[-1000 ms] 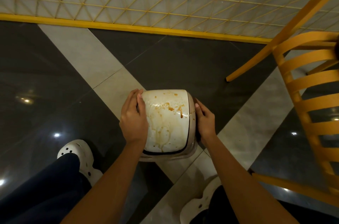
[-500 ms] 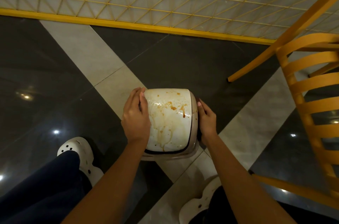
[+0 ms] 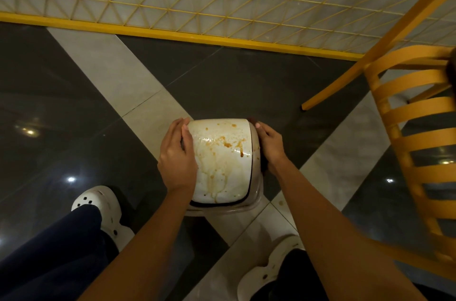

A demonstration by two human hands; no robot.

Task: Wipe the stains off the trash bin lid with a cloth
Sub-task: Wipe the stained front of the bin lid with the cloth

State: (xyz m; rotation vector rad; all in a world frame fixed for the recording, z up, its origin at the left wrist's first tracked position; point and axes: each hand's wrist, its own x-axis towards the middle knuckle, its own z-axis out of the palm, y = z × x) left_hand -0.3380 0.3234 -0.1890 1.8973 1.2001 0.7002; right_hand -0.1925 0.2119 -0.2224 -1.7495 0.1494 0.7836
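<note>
Hardly anything moved; the right hand (image 3: 270, 150) slid slightly farther away. The left hand (image 3: 177, 156) curls pressed-together fingers over the trash bin lid (image 3: 222, 167), which sits between both hands. The right hand's fingers hide, so I cannot tell. Brown stains (image 3: 227, 144) remain. Wiping hasn't started, I think; next needs a cloth, unseen.
</note>
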